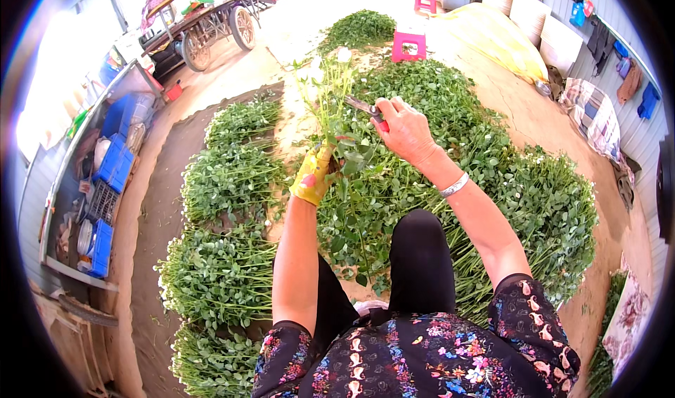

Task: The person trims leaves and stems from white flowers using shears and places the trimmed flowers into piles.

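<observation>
My left hand [312,175], in a yellow glove, is closed around a leafy flower stem [324,116] that stands upright with pale blooms [344,56] at its top. Bare, my right hand [407,129] grips pruning shears [366,106] with red on the handle. Their blades point left, close beside the upper stems; whether they touch is not clear. Leaves hang below my left fist. Beneath both hands spreads a large heap of cut leafy stems [422,97], reaching to my right side. Bundled stems with small pale heads [227,182] lie in a row on my left.
A pink stool [408,47] stands beyond the heap, near a smaller green pile [358,29]. Blue crates [114,160] fill a shelf at left. A wheeled cart [211,26] is at the far left. Yellow sheeting [490,39] and stacked white tubs [559,44] line the right.
</observation>
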